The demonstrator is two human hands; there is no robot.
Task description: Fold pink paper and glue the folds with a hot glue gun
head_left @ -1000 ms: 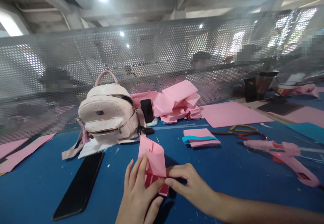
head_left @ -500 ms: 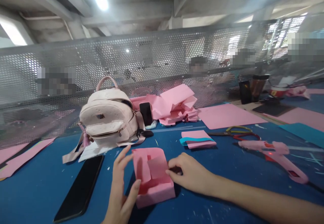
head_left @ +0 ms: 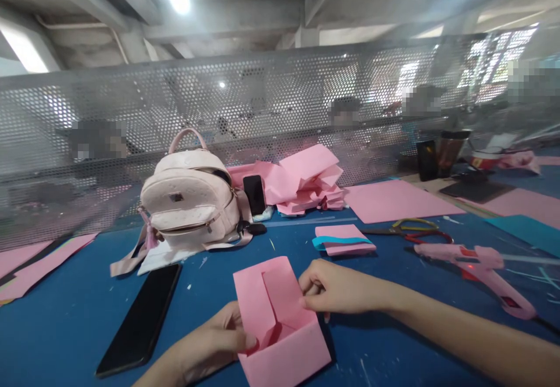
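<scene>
A folded pink paper box [head_left: 286,352] with its top side open is between my hands, tilted toward me above the blue table. My left hand [head_left: 219,337] grips its left wall, thumb on the inner side and fingers behind the paper. At the box's right edge, my right hand [head_left: 326,288] has its thumb and forefinger closed on the paper; the other fingers are curled in. A small folded pink paper piece with a blue strip [head_left: 345,241] lies just beyond my right hand.
To the right lie a pink glue gun [head_left: 479,267] with a lit red light and scissors [head_left: 406,229]. A black phone [head_left: 140,320] lies at left. Behind stand a pale backpack [head_left: 190,197], crumpled pink paper [head_left: 308,180] and a perforated metal screen [head_left: 271,107], with people beyond it.
My left hand has gone from spread fingers to gripping the box's left wall. The box has been raised and tilted toward me, and its flaps have shifted.
</scene>
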